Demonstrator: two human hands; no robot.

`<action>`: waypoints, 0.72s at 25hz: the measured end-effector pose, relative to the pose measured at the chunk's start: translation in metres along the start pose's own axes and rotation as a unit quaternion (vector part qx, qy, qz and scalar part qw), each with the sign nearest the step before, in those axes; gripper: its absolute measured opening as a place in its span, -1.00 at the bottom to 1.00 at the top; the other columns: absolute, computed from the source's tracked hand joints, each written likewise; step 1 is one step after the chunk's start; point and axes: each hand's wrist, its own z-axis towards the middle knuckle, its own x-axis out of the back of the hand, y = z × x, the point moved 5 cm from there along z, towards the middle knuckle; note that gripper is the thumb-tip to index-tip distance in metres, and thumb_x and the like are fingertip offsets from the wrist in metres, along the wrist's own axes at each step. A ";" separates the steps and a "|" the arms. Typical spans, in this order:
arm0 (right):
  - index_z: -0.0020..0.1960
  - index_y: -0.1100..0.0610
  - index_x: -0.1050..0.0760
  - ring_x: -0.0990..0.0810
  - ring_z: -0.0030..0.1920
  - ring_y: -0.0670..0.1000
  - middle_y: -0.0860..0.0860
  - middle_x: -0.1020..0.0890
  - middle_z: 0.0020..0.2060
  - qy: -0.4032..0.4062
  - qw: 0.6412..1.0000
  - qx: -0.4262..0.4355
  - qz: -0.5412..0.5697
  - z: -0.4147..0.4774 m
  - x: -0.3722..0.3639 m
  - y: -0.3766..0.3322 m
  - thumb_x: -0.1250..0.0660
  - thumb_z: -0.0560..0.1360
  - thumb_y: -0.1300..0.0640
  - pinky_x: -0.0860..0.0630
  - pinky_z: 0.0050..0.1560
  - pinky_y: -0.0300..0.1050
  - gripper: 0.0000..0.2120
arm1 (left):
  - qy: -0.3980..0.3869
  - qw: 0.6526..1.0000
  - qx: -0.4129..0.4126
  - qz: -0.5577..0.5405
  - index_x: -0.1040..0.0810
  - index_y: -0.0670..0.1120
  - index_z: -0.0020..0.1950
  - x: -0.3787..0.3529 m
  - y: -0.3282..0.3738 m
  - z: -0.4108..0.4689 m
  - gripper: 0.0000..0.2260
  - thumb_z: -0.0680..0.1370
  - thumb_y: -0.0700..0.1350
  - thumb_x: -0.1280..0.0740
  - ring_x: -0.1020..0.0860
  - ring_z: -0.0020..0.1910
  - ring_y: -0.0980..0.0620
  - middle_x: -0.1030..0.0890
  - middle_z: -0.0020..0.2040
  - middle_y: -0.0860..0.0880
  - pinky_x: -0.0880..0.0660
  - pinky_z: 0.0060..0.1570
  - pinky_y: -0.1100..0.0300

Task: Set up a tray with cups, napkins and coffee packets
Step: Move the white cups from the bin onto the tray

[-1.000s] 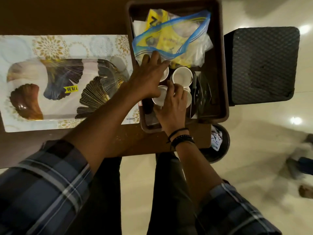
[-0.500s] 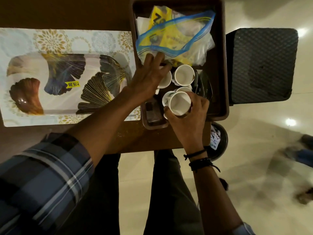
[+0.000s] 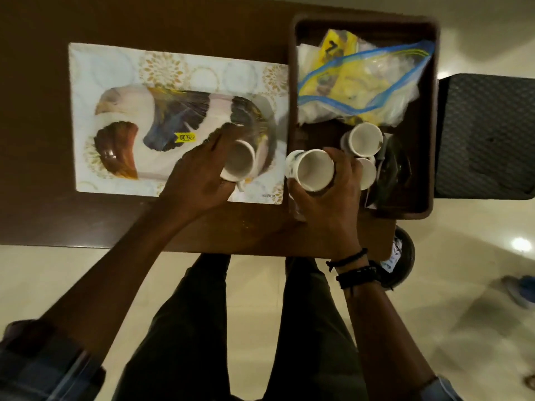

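Observation:
A patterned serving tray (image 3: 124, 117) with a yellow price sticker lies on a floral placemat (image 3: 95, 68). My left hand (image 3: 199, 175) grips a white cup (image 3: 238, 163) over the tray's right end. My right hand (image 3: 327, 204) holds another white cup (image 3: 314, 169) at the left edge of the brown bin (image 3: 434, 117). Two more white cups stand in the bin, one (image 3: 363, 138) further back and one (image 3: 367, 173) partly behind my fingers. A zip bag of yellow packets (image 3: 359, 82) lies at the bin's far end, on white napkins (image 3: 307, 56).
The dark wooden table (image 3: 144, 21) ends just in front of my legs. A black mesh stool (image 3: 486, 134) stands right of the bin. A dark waste basket (image 3: 402, 261) sits on the floor below the table's right corner. Dark wrapped items (image 3: 396, 172) fill the bin's right side.
My left hand has lifted a cup out of the bin and carried it left over the tray. My right hand has raised its cup and shifted it slightly left.

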 end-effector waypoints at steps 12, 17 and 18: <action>0.35 0.18 -0.39 -0.38 0.28 0.07 0.14 -0.48 0.27 -0.165 0.980 0.070 -0.084 -0.009 -0.188 -0.055 -0.49 0.38 0.10 -0.29 0.17 -0.24 -0.41 | -0.012 0.999 0.039 -0.020 -0.37 -0.02 0.41 0.008 -0.149 -0.036 -0.32 0.32 -0.42 -0.28 -0.57 0.13 -0.23 -0.39 0.42 -0.03 -0.57 -0.12 -0.09; 0.32 0.22 -0.41 -0.44 0.26 0.15 0.19 -0.44 0.28 -0.138 0.985 0.064 -0.086 -0.016 -0.203 -0.056 -0.53 0.34 0.17 -0.50 0.18 0.00 -0.40 | -0.042 0.998 0.002 -0.043 -0.35 -0.06 0.43 -0.002 -0.157 -0.028 -0.34 0.35 -0.42 -0.31 -0.59 0.09 -0.25 -0.36 0.45 -0.06 -0.57 -0.14 -0.04; 0.32 0.23 -0.41 -0.45 0.26 0.17 0.20 -0.43 0.28 -0.130 0.986 0.064 -0.086 -0.016 -0.204 -0.056 -0.53 0.34 0.18 -0.50 0.18 0.05 -0.40 | -0.049 0.998 0.005 -0.047 -0.34 -0.07 0.44 -0.004 -0.158 -0.026 -0.34 0.36 -0.41 -0.33 -0.59 0.09 -0.26 -0.36 0.46 -0.06 -0.56 -0.10 -0.03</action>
